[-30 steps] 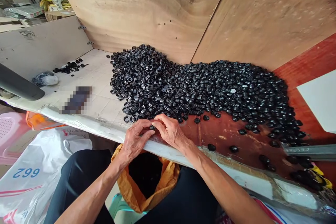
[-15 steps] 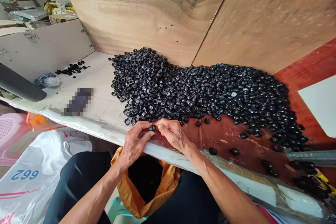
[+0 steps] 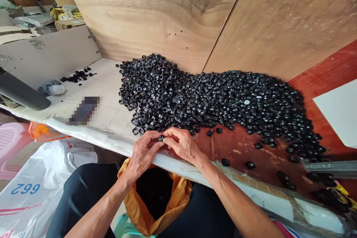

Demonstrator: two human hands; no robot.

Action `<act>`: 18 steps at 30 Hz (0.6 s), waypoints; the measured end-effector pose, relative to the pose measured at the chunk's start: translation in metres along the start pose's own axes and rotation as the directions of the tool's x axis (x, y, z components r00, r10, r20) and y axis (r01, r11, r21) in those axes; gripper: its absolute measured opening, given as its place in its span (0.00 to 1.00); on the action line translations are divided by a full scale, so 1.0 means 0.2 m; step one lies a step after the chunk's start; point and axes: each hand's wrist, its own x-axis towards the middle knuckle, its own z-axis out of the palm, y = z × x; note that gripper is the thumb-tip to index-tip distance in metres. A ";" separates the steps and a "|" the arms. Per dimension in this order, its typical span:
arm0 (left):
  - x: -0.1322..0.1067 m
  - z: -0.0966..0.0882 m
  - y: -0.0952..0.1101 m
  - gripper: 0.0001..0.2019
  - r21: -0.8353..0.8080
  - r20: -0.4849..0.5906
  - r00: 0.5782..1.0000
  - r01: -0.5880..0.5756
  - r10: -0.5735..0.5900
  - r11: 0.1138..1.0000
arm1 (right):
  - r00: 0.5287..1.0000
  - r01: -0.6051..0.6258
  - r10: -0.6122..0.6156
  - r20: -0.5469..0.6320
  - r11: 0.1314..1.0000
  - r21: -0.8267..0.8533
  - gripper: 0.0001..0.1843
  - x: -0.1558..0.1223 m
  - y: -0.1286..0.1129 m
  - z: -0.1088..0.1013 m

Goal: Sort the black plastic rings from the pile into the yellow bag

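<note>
Hands first, as I read the feed: the left hand (image 3: 143, 152) and the right hand (image 3: 181, 145) meet at the near edge of the bench (image 3: 111, 119). Both are pinched narrow on one small black plastic piece (image 3: 160, 138). The piece sits between the two sets of fingertips, just above the bench edge. The left thumb and forefinger close on it from the left and the right fingers from the right, so neither hand is nearer than the other. Its axis seems to run left to right from hand to hand, though it is too small for me to be sure.

Just beyond the hands lies a broad heap of black plastic rings and caps (image 3: 212, 100). It reaches back to the bare plywood boards (image 3: 167, 18) at the far side. A few loose black caps (image 3: 225, 162) lie apart from it on the red-brown part of the bench, to the right of the right wrist.

Directly below the hands, between the knees, an orange plastic bag (image 3: 170, 200) hangs open with a dark inside. Near left on the floor is a white woven sack with blue numerals (image 3: 33, 189).
</note>
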 end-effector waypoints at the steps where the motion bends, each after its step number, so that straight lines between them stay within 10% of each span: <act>1: 0.00 0.00 0.00 0.08 0.026 0.000 0.999 -0.034 0.034 0.999 | 0.999 -0.039 0.039 0.000 0.999 0.003 0.05 -0.01 -0.01 0.01; 7: -0.14 -0.02 -0.01 0.13 0.235 0.043 0.947 -0.319 0.318 0.918 | 0.916 -0.387 0.389 -0.096 0.921 0.043 0.09 -0.11 -0.13 0.14; 13: -0.32 -0.09 -0.01 0.22 0.276 0.134 0.905 -0.425 0.403 0.862 | 0.712 -0.670 0.684 0.156 0.596 0.443 0.14 -0.21 -0.23 0.25; 18: -0.21 -0.20 0.11 0.06 0.271 0.306 0.937 -0.254 0.167 0.929 | 0.890 -0.455 0.453 -0.059 0.890 -0.026 0.12 -0.23 -0.16 0.12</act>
